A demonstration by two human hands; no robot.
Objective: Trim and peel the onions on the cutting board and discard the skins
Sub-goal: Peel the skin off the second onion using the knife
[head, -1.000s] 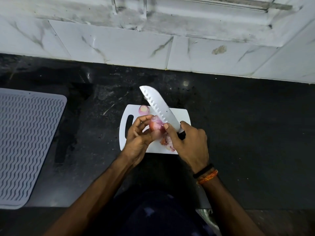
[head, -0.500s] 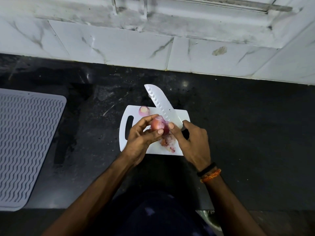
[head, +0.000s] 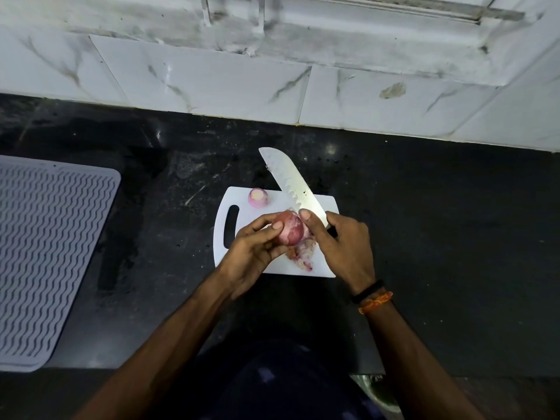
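Observation:
My left hand [head: 253, 251] grips a red onion [head: 291, 231] above the white cutting board [head: 274, 195]. My right hand [head: 342, 247] holds a wide knife [head: 291, 183] by its handle, blade pointing away to the upper left, with the thumb pressed against the onion's right side. A smaller peeled onion [head: 258, 197] sits on the board's far left corner. Loose onion skins [head: 304, 253] lie on the board just below the held onion, partly hidden by my hands.
The board lies on a dark stone counter [head: 439, 222] that ends at a white tiled wall [head: 212, 80]. A grey ribbed drying mat [head: 45, 253] covers the counter at the left. A metal rim [head: 375, 392] shows below the counter's front edge.
The onion has turned in my left hand and now shows more of its red side. The knife blade has shifted slightly right and farther away.

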